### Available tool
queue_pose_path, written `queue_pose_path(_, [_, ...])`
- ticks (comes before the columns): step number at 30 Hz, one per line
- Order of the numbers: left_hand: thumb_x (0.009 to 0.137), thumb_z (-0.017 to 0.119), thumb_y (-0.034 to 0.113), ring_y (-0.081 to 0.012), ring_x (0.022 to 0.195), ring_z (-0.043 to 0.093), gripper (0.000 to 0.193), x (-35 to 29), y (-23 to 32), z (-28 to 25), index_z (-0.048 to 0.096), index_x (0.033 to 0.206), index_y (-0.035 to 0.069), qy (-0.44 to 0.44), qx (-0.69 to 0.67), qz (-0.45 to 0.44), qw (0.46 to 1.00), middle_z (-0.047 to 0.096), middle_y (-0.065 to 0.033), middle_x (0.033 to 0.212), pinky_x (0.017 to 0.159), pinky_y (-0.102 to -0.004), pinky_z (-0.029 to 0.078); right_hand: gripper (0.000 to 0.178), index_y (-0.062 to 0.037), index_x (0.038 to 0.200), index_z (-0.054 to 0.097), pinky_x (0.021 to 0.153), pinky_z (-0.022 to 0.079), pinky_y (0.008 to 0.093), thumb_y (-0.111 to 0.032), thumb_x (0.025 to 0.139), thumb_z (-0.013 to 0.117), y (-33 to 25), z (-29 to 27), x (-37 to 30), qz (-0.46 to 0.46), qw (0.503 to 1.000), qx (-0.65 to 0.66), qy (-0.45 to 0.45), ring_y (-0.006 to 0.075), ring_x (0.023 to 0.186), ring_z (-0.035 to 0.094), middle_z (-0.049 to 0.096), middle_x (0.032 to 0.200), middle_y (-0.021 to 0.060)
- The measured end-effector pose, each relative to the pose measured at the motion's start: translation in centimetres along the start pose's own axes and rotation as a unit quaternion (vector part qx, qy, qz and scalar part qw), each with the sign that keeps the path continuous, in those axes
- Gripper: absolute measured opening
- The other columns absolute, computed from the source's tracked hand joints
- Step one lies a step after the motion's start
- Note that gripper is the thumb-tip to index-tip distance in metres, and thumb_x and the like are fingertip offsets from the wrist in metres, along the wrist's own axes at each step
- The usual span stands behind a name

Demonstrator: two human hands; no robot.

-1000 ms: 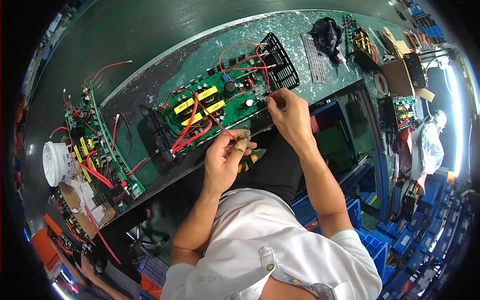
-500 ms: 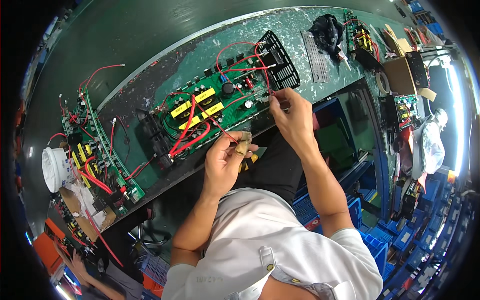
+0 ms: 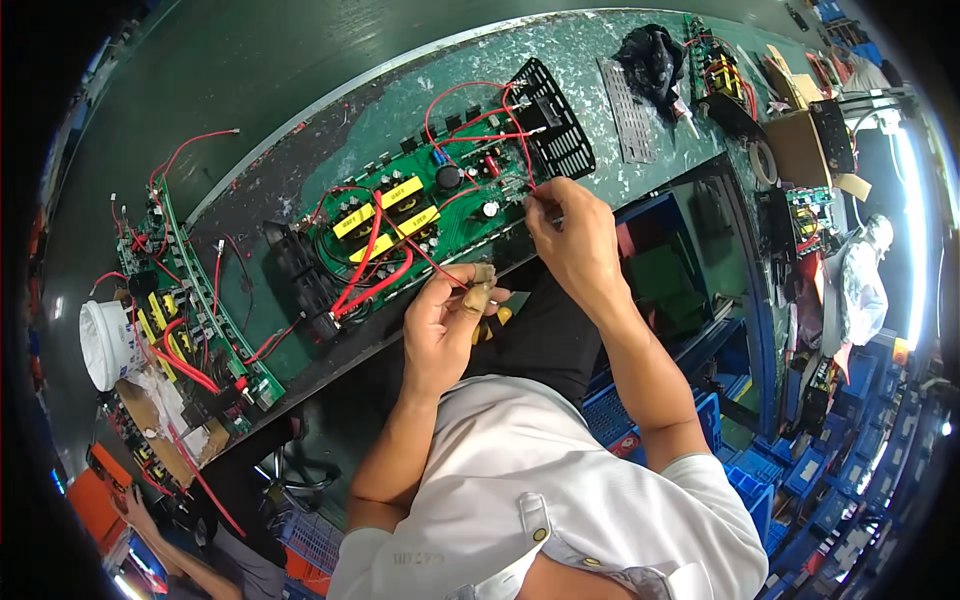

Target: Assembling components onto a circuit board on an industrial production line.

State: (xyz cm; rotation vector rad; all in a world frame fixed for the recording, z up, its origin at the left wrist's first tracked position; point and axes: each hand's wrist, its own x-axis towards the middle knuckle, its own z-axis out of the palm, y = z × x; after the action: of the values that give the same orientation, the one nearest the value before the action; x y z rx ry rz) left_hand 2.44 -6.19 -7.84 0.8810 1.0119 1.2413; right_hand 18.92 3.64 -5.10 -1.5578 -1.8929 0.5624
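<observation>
A green circuit board [image 3: 458, 222] with yellow-taped transformers [image 3: 398, 245] lies along the near edge of the bench. At its right end stands a black slotted end panel [image 3: 566, 125]; black fan housings [image 3: 292, 268] sit at its left end. My left hand [image 3: 438, 325], with tan covers on its fingertips, is closed just in front of the board and pinches a thin red wire [image 3: 437, 264] coming off it. My right hand [image 3: 577, 238] pinches another red wire [image 3: 529, 160] at the board's right front corner. Its fingertips hide that wire's end.
To the left are another populated board [image 3: 200, 290], a white bucket [image 3: 103, 343] and a co-worker's hand [image 3: 138, 515]. A perforated metal strip [image 3: 628, 110] and a black plastic bag [image 3: 652, 65] lie at the back right. Blue bins [image 3: 810, 470] stand at the lower right.
The board and other bench things appear slightly farther left. My right hand has shifted a little left, still pinching by the board's corner. The co-worker's hand has moved lower left.
</observation>
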Motion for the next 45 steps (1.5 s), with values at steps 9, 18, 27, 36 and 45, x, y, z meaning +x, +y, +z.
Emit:
queue_pose_path(9, [0.098,0.059,0.008,-0.0191,0.092,0.069,0.02,0.2,-0.1,0.4,0.06,0.114,-0.004,0.029,-0.007,0.009,1.0,0.067,-0.0104,0.103,0.078,-0.0258,0.053,0.012,0.0032,0.088,0.063,0.066,0.052,0.0411,-0.007,0.083,0.067,-0.5,-0.1,0.2,-0.023,0.999,-0.034,-0.006,0.0363,0.076,0.066,0.066,0.082,0.0192])
queue_pose_path(18, [0.098,0.058,0.009,-0.0177,0.093,0.067,0.019,0.6,-0.2,0.9,0.061,0.113,-0.003,0.024,0.011,0.022,0.999,0.067,-0.0099,0.102,0.081,-0.0272,0.052,0.013,0.0024,0.092,0.065,0.063,0.053,0.0354,-0.009,0.087,0.066,1.1,-0.7,0.7,0.078,0.991,0.103,-0.042,0.0263,0.072,0.069,0.069,0.08,0.0152])
queue_pose_path(27, [0.096,0.058,0.007,-0.016,0.092,0.065,0.015,-0.3,-0.2,1.1,0.061,0.108,-0.002,-0.035,-0.001,0.016,0.999,0.066,-0.0104,0.103,0.084,-0.0277,0.051,0.017,0.0029,0.094,0.066,0.064,0.053,0.0326,-0.013,0.087,0.067,0.8,-0.7,0.0,0.071,0.993,0.094,-0.02,0.0223,0.073,0.069,0.07,0.081,0.0147])
queue_pose_path(36, [0.1,0.047,0.014,-0.0326,0.092,0.065,0.028,-7.0,-1.5,-1.4,0.059,0.112,-0.008,-0.26,-0.358,-0.34,0.83,0.059,-0.0241,0.108,0.07,-0.0454,0.062,0.018,0.0029,0.095,0.065,0.063,0.052,0.0325,-0.014,0.088,0.067,0.7,-0.6,0.2,0.068,0.992,0.102,-0.009,0.0209,0.071,0.068,0.069,0.08,0.0143])
queue_pose_path(45, [0.106,0.038,0.016,-0.0212,0.098,0.067,0.036,-8.5,1.7,-1.4,0.046,0.137,0.001,-0.347,-0.116,-0.364,0.856,0.058,-0.0152,0.125,0.08,-0.0317,0.056,0.018,0.0037,0.094,0.065,0.063,0.053,0.0328,-0.013,0.087,0.067,0.7,-0.2,-0.1,0.076,0.991,0.11,-0.004,0.0208,0.069,0.067,0.069,0.079,0.015])
